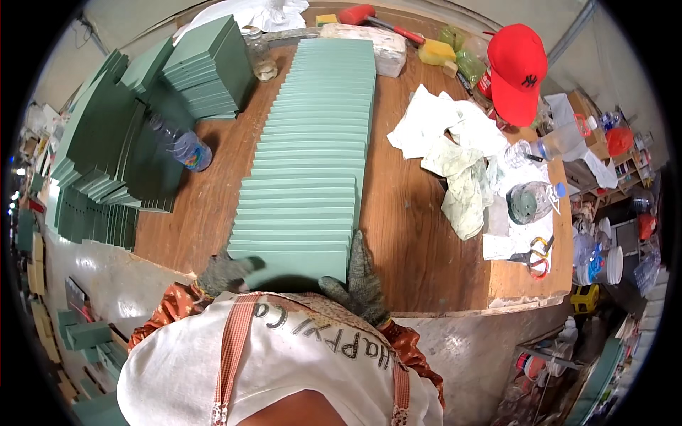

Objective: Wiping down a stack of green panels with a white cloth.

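Note:
A long row of flat light-green boards [312, 135] runs away from me down the middle of the wooden table, each overlapping the one behind. My left hand [226, 275], in a grey knit glove, grips the nearest board [291, 266] at its left corner. At the opposite corner my right hand [364, 280], gloved alike, holds the same board. Its fingers lie along the row's right side and its thumb rests near the front edge. The left fingertips are partly hidden under the board.
Stacks of darker green boards [99, 135] stand at the table's left, beside a plastic bottle [186, 148]. To the right lie crumpled white cloths [462, 160], scissors [541, 257] and a red cap [516, 71]. A red mallet [359, 14] lies at the back near a wrapped white block [387, 53].

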